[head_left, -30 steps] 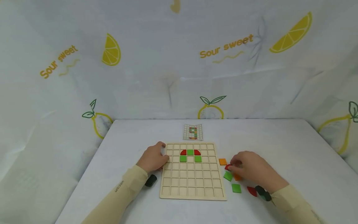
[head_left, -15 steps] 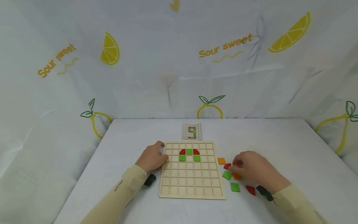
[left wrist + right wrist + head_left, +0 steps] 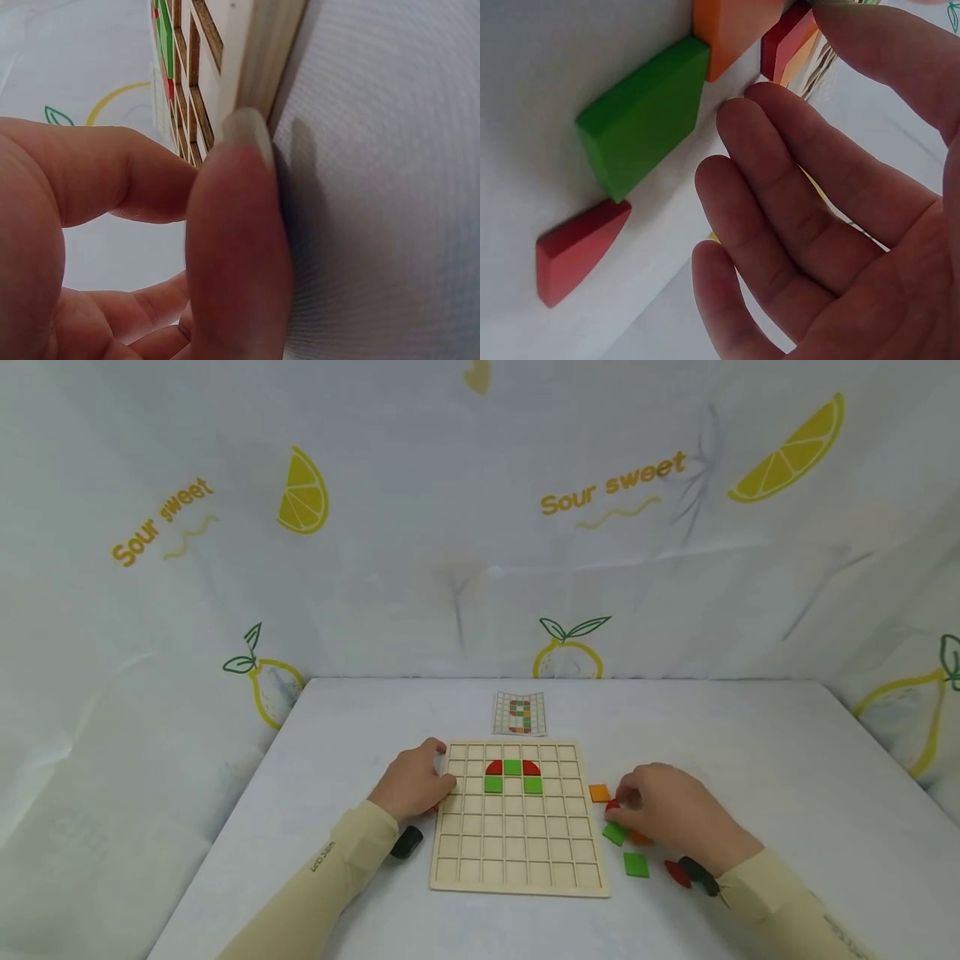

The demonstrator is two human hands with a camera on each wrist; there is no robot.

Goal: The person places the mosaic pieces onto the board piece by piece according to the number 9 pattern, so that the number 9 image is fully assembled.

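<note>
While the left hand (image 3: 411,785) is resting against the left edge of the wooden grid board (image 3: 517,877), thumb and fingers lightly pressing its side as the left wrist view is showing, the right hand (image 3: 663,810) is working among the loose pieces on the table (image 3: 750,752) just right of the board. Its fingertips are touching a red quarter-round piece (image 3: 612,806), which is lying at the far-left tip of that hand, between the hand and the board's right edge. In the right wrist view the thumb is coming down on the upper edge of this red piece (image 3: 787,37) while the other fingers are staying relaxed and fairly straight, not wrapped round it, so the hand is sitting half-wide rather than clamped.

An orange square (image 3: 598,792) is lying just beyond the red piece, a green square (image 3: 614,833) just nearer the person, and another orange piece (image 3: 640,839) is showing partly from under the palm. A second green square (image 3: 636,864) and a second red quarter-round piece (image 3: 677,873) are lying nearer the wrist.

Relative to the fingertips, the board's empty cells are lying to the left, well nearer the right hand than the left could reach across. Red and green pieces (image 3: 512,775) are already sitting in the board's upper rows, and a pattern card (image 3: 518,713) is lying beyond it.
</note>
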